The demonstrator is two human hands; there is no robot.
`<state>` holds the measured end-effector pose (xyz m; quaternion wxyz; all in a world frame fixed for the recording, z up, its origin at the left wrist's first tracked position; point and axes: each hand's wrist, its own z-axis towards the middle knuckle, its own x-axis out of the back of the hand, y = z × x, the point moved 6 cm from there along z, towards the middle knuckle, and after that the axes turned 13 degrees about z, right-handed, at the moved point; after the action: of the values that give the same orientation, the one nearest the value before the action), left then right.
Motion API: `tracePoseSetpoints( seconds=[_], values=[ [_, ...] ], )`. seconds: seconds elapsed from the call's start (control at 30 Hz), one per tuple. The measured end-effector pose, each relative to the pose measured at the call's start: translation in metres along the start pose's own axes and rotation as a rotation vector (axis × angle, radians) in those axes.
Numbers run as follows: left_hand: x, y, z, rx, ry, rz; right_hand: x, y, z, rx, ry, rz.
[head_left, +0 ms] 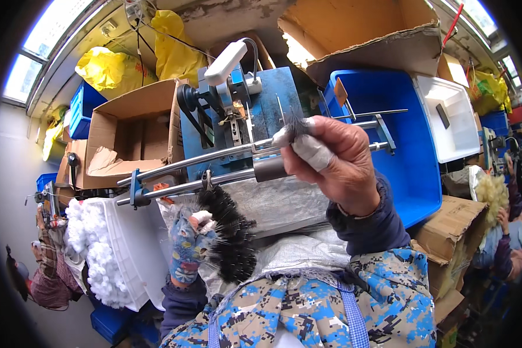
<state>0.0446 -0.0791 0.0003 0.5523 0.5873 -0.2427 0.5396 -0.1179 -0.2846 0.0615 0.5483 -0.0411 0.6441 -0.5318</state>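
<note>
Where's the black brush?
Head view, left of centre: the black brush is below the steel rods in the picture, just right of the left hand.

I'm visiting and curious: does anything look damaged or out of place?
Yes: the open cardboard box left of the machine has a ragged, torn front edge, so it looks damaged. The large carton beyond the blue bin looks frayed too.

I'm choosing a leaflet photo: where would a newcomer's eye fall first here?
Probably on the raised right hand near the centre, pinching dark bristles over the metal rods. Below it to the left, the bushy black brush beside the left hand stands out. Then colour may pull: the blue bin at right, the white fluff at left.
</note>
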Motion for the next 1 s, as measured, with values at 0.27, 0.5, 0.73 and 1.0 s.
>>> tracePoseSetpoints(
  seconds=[0.27, 0.5, 0.73, 1.0],
  values=[
    [-0.051, -0.058, -0.014, -0.073, -0.156, 0.378, 0.06, 0.063, 0.088, 0.177, -0.051, -1.88],
    [-0.024, -0.045, -0.015, -0.076, -0.117, 0.192, 0.074, 0.083, 0.097, 0.084, -0.043, -1.928],
    [0.004, 0.0, -0.002, -0.193, 0.111, 0.141, 0.075, 0.082, 0.093, 0.127, -0.058, -1.944],
    [0.005, 0.001, -0.011, 0.138, 0.073, -0.465, 0.076, 0.087, 0.096, 0.112, -0.053, -1.897]
  ],
)
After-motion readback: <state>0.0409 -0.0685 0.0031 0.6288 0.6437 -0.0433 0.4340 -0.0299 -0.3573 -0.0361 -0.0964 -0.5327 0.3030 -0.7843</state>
